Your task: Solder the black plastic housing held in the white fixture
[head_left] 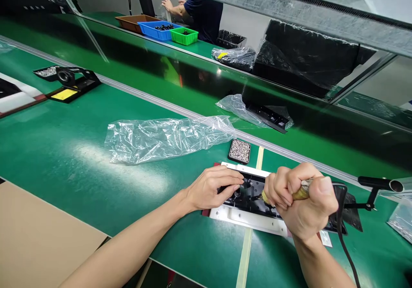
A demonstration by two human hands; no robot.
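Observation:
A long black plastic part (pixel 248 188) lies in a white fixture (pixel 240 215) on the green bench. My left hand (pixel 216 188) grips the left end of the part, with fingertips and thumb on its inner side. In a fist, my right hand (pixel 302 198) holds a soldering iron (pixel 301 192) with a yellowish wrapped handle. The iron points left and down into the part, its tip close to small raised features; whether it touches them I cannot tell. A black cord (pixel 341 232) runs from the handle's rear. My right hand hides the right end of the part.
A small tray of speckled granules (pixel 240 150) and a clear plastic bag (pixel 167 140) lie beyond the fixture. An iron stand (pixel 375 193) is at right, another stand (pixel 74 80) far left. A metal rail (pixel 154 98) borders a green strip holding a bagged black part (pixel 265 114). A co-worker (pixel 206 17) is behind bins.

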